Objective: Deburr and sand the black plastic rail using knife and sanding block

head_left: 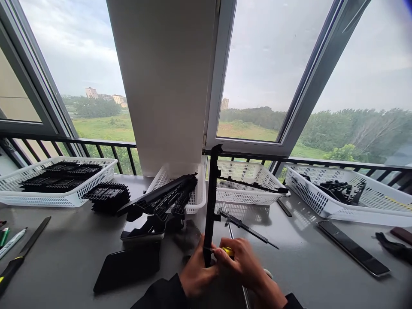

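My left hand grips the lower end of a long black plastic strip, holding it upright over the grey table. My right hand is pressed against that lower end, closed around a small yellow tool whose tip touches the strip. A dark caliper lies on the table just behind my hands. Both sleeves are dark.
White baskets stand along the window: one far left with black strips, one in the middle with long black parts hanging out, one right of centre, one far right. Flat black pieces, a knife and pens lie around.
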### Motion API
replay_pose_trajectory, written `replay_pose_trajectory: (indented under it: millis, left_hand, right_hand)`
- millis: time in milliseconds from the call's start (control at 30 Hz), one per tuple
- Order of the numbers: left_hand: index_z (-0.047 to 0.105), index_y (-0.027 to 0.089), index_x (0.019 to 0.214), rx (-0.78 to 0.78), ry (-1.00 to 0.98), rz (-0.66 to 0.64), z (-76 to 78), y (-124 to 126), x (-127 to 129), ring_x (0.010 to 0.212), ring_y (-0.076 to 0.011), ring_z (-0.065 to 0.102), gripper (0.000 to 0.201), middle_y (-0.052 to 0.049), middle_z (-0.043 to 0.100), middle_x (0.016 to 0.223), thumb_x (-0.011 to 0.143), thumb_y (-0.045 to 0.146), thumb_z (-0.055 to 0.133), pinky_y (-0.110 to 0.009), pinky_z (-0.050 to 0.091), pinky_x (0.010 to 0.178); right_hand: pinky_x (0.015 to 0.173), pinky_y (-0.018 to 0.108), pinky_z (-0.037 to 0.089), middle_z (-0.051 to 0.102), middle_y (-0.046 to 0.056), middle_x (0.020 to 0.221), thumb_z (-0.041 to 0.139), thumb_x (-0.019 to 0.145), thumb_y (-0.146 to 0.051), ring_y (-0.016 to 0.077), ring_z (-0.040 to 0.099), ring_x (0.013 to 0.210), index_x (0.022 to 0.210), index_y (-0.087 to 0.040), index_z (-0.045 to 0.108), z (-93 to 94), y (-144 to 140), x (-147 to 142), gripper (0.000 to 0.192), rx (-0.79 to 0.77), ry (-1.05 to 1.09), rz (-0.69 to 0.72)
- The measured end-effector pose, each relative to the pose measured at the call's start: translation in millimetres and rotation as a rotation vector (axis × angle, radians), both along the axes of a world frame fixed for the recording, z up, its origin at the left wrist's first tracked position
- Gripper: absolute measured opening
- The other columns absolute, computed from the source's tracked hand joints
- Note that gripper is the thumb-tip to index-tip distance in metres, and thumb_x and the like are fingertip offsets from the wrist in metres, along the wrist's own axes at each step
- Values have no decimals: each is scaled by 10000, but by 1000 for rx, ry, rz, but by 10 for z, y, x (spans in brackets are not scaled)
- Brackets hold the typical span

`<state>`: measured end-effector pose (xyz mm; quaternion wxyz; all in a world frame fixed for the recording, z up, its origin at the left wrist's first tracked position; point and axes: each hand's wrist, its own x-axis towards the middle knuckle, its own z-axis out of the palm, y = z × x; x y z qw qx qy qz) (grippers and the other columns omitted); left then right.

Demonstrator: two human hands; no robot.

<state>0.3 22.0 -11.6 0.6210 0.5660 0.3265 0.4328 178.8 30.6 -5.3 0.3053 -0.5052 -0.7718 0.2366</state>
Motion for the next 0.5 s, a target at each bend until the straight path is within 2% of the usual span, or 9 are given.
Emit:
replay_pose_trajectory:
  millis: [167, 333, 500]
  left_hand:
    - [551, 221, 838, 12, 26, -2, 40, -17, -19, 736, -166, 495, 417, 14, 546, 829, 862, 549, 807, -302, 439, 681]
    - [602, 203, 841, 29, 61, -18, 105, -10, -32, 803, -191, 499, 408, 5, 553, 839, 802, 509, 869, -333, 440, 777]
    - [593, 207, 783, 33, 75, -39, 153, -16, -18, 757, -178, 464, 376, 23, 519, 782, 809, 461, 869, -312, 406, 708]
  right_hand:
    - [580, 289, 223, 355, -55, 553, 392, 1029, -700, 118, 359, 526, 598, -202, 515, 29, 10, 29, 670, 12, 52, -48]
    - [564, 288, 218, 389, -54, 535, 400, 1020, -717, 114, 330, 513, 603, -195, 561, 68, -16, 26, 687, -12, 63, 3]
    - [559, 293, 205, 340, -63, 552, 402, 1013, -737, 111, 311, 517, 600, -198, 540, 72, -28, 30, 693, 3, 35, 23]
